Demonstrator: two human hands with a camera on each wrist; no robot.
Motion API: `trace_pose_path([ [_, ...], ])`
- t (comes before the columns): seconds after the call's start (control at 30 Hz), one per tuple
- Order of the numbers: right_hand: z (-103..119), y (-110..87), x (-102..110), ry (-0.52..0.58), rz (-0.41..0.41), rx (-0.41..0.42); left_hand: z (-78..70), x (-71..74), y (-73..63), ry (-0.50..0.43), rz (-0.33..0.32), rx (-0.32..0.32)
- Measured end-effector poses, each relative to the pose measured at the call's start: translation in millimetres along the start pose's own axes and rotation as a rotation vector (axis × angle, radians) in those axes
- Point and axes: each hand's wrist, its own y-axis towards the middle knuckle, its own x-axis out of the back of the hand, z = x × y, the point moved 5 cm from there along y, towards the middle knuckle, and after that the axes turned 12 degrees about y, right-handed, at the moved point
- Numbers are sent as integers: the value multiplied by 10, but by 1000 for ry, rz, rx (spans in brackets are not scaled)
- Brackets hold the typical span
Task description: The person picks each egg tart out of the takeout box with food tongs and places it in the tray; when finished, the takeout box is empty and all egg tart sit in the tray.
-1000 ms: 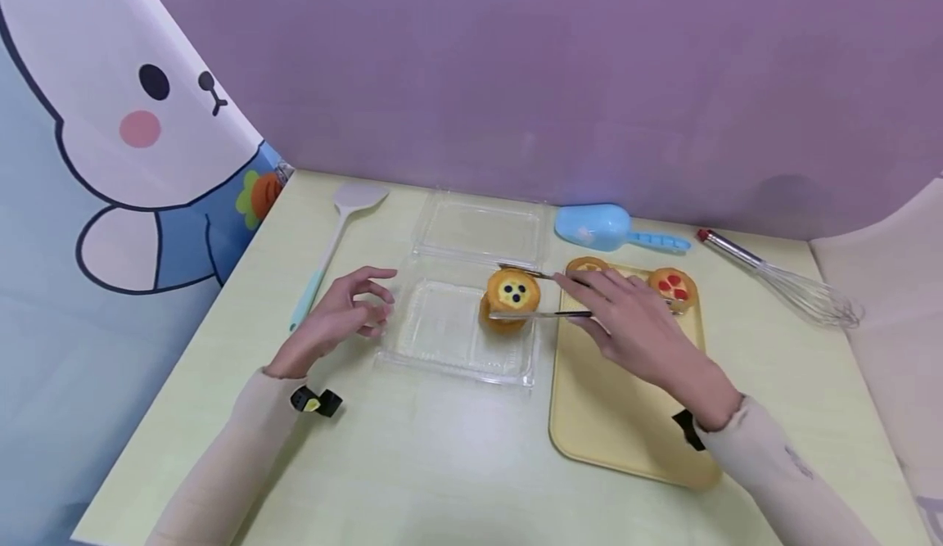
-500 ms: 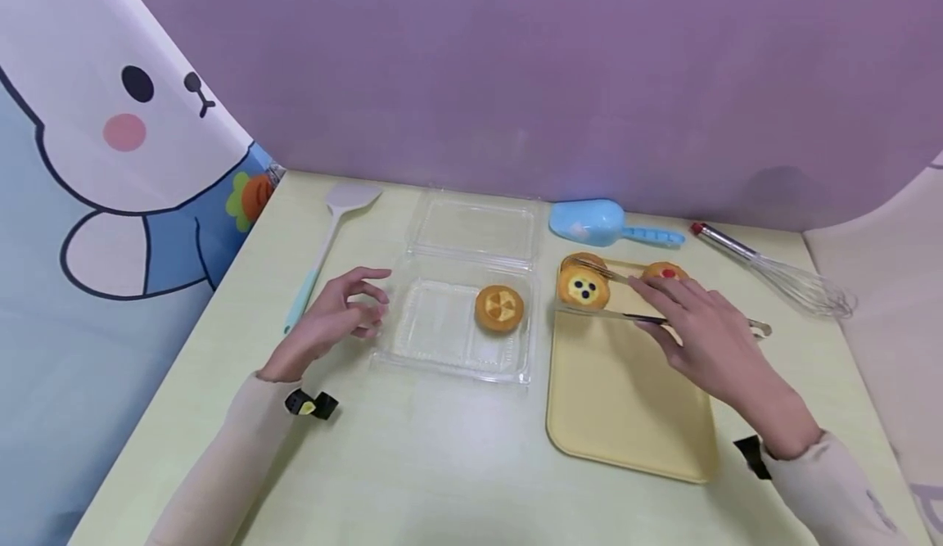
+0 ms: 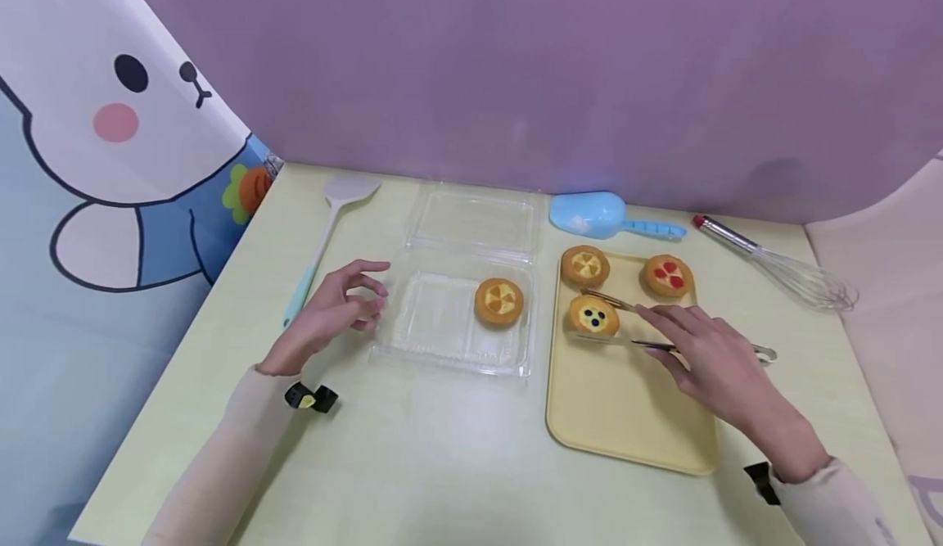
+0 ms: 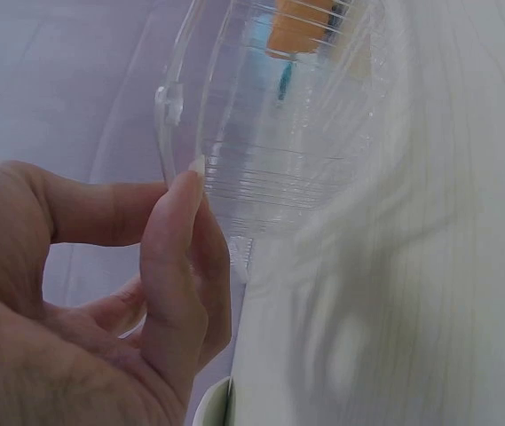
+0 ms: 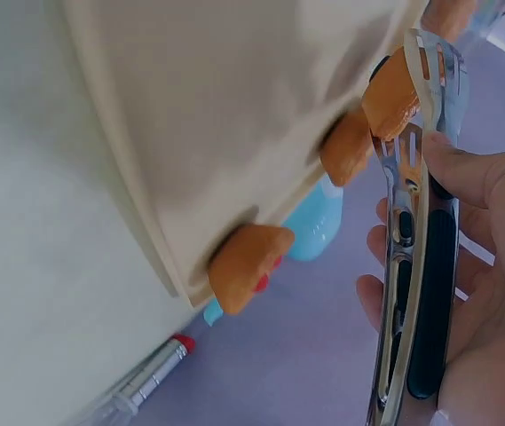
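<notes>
My right hand (image 3: pixel 710 358) grips metal tongs with dark handle grips (image 5: pixel 434 302). Between the tong tips is a tart with dark blue berries (image 3: pixel 593 317), over the cream-yellow tray (image 3: pixel 626 415); whether it touches the tray I cannot tell. A tart with a wedge pattern (image 3: pixel 499 301) sits in the right part of a clear plastic box (image 3: pixel 435 317), whose lid (image 3: pixel 475 223) lies folded back. Beside the box's left edge is my left hand (image 3: pixel 335 309), fingers loosely bent. In the left wrist view its fingertips overlap the rim; contact is unclear.
On the tray's far end sit a wedge-patterned tart (image 3: pixel 585 265) and a red-topped tart (image 3: pixel 668 275). Behind are a blue scoop (image 3: pixel 589 214) and a whisk (image 3: pixel 781 263) at right. A spatula (image 3: pixel 327 235) lies left. A purple backdrop (image 3: pixel 516 79) rises behind the table.
My right hand has carried the berry tart in the tongs from over the box rightward to the tray, then slightly nearer me. The wedge-patterned tart in the box is uncovered. The left hand stays put.
</notes>
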Motion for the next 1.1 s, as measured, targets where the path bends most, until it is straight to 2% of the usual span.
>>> trace_pose_path([
  [0.2, 27, -27, -87, 4, 36, 3, 0, -2, 15, -5, -1, 11],
  [0.7, 65, -13, -161, 24, 44, 11, -3, -2, -2, 17, -3, 13],
  [1.1, 67, -6, -145, 48, 9, 37, 1, -1, 14, 16, 2, 4],
])
